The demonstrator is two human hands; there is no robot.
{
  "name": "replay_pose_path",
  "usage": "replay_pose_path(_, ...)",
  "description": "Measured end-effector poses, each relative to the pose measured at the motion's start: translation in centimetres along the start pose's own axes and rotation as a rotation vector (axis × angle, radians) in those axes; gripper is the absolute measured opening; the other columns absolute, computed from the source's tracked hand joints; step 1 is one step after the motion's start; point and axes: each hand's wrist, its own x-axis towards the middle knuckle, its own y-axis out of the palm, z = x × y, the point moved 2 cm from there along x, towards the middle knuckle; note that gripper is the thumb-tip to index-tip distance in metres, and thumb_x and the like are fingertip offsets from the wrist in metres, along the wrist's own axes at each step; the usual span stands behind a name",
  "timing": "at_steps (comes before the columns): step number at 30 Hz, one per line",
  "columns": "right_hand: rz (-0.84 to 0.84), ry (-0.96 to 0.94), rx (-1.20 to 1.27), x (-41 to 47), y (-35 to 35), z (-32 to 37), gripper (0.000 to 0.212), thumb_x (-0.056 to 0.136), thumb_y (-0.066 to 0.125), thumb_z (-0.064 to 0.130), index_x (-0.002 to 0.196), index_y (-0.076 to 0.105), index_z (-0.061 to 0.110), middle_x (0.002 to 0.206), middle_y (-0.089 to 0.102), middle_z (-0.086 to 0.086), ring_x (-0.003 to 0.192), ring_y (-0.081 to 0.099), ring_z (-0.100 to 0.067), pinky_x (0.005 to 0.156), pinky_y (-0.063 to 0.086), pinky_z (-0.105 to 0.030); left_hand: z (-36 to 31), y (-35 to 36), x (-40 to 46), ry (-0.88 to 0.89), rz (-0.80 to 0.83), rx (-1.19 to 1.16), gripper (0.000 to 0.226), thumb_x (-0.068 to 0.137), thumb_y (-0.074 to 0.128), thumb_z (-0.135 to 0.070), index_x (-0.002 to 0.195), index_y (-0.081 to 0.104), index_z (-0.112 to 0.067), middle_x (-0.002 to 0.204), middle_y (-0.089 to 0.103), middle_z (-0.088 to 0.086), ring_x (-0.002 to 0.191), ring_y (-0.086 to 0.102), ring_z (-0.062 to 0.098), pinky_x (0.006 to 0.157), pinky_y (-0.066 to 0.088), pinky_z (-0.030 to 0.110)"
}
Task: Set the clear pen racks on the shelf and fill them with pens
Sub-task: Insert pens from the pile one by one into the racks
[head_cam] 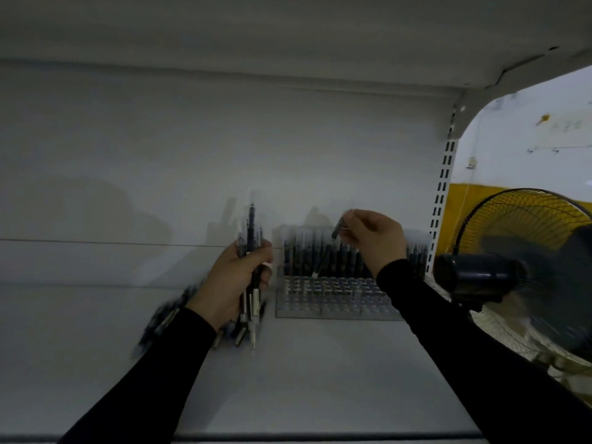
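On the left of the white shelf (320,373) we see a loose heap of dark pens (166,318), blurred, lying partly behind our left forearm. Just right of it, our left hand (237,277) has its grip clenched round a bundle of pens (251,238) held upright, tips pointing down toward the shelf. Further right, the clear pen rack (333,299) stands on the shelf against the back wall, its rear rows filled with standing pens and its front holes bare. Above the rack, our right hand (371,235) pinches a single pen (325,256), slanting down toward the rack's holes; whether its tip touches we cannot tell. Off the shelf's right end stands a black fan (519,270).
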Motion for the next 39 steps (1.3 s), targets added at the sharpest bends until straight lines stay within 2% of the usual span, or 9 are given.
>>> replay_pose_path(6,0.082,-0.085,-0.098,0.7,3.6,-0.6,0.012,0.093,0.062,0.018,0.091,0.070,0.010,0.082,0.072,-0.008,0.067,0.069,-0.009,0.072,0.058,-0.021,0.5,-0.7,0.2,0.012,0.056,-0.077,0.007,0.095,0.055,-0.004,0.090,0.058,-0.008,0.064,0.054,0.004,0.045,0.046,0.014,0.039,0.038,0.022)
replay_pose_path(12,0.138,-0.127,-0.302,0.9,5.6,-1.8,0.015,0.092,0.064,0.027,0.094,0.071,0.013,0.081,0.072,-0.001,0.076,0.071,-0.015,0.081,0.059,-0.036,0.6,-1.0,0.3,0.016,0.077,-0.086,0.001,0.094,0.057,-0.006,0.093,0.056,-0.007,0.065,0.052,0.004,0.046,0.045,0.015,0.039,0.037,0.024)
replay_pose_path(16,0.224,-0.137,-0.440,0.6,6.3,-2.2,0.023,0.093,0.062,0.029,0.095,0.073,0.009,0.086,0.074,-0.006,0.080,0.071,-0.021,0.084,0.057,-0.040,0.6,-0.9,0.3,0.019,0.087,-0.075,0.002,0.094,0.058,-0.008,0.093,0.057,-0.007,0.064,0.051,0.004,0.047,0.045,0.015,0.039,0.038,0.024)
replay_pose_path(23,0.340,-0.183,-0.660,-0.6,6.6,-3.1,0.034,0.097,0.054,0.029,0.084,0.071,0.003,0.080,0.072,-0.014,0.075,0.067,-0.026,0.081,0.055,-0.041,0.6,-0.8,0.1,0.020,0.090,-0.070,0.002,0.093,0.058,-0.006,0.095,0.058,-0.007,0.062,0.048,0.005,0.048,0.045,0.014,0.039,0.038,0.023)
replay_pose_path(27,0.347,-0.190,-0.708,-0.8,6.2,-2.8,0.031,0.097,0.054,0.033,0.087,0.072,0.010,0.081,0.071,-0.004,0.072,0.063,-0.015,0.083,0.054,-0.033,0.7,-0.8,0.0,0.007,0.098,-0.062,0.003,0.093,0.057,-0.005,0.095,0.059,-0.007,0.061,0.049,0.005,0.048,0.046,0.015,0.040,0.038,0.023)
replay_pose_path(30,0.268,-0.180,-0.627,-1.3,5.4,-2.3,0.028,0.096,0.055,0.034,0.089,0.073,0.013,0.081,0.073,-0.002,0.072,0.066,-0.014,0.080,0.055,-0.031,0.6,-0.7,-0.3,0.021,0.122,-0.023,0.004,0.093,0.059,-0.006,0.096,0.062,-0.007,0.058,0.055,0.002,0.049,0.049,0.016,0.042,0.040,0.024)
replay_pose_path(34,0.294,-0.113,-0.401,-2.3,5.1,-1.7,0.030,0.094,0.058,0.034,0.084,0.072,0.009,0.078,0.072,-0.005,0.073,0.069,-0.018,0.078,0.058,-0.040,0.4,0.0,-0.8,0.018,0.173,0.010,0.008,0.094,0.057,-0.007,0.099,0.063,-0.008,0.072,0.070,0.004,0.051,0.056,0.014,0.044,0.043,0.023)
replay_pose_path(37,0.397,-0.055,-0.273,-2.6,5.3,-1.4,0.047,0.092,0.058,0.042,0.084,0.067,-0.002,0.081,0.068,-0.021,0.078,0.066,-0.036,0.081,0.055,-0.052,0.6,0.5,-1.1,0.014,0.220,0.036,0.009,0.093,0.057,-0.006,0.097,0.065,-0.009,0.083,0.073,0.007,0.053,0.057,0.015,0.045,0.044,0.023)
replay_pose_path(39,0.477,0.003,-0.148,-2.8,5.6,-1.1,0.052,0.091,0.060,0.043,0.086,0.062,-0.009,0.085,0.062,-0.032,0.072,0.062,-0.037,0.084,0.053,-0.054,0.8,0.7,-1.3,0.005,0.239,0.058,0.012,0.093,0.059,-0.007,0.101,0.067,-0.006,0.088,0.074,0.010,0.054,0.059,0.016,0.045,0.045,0.023)
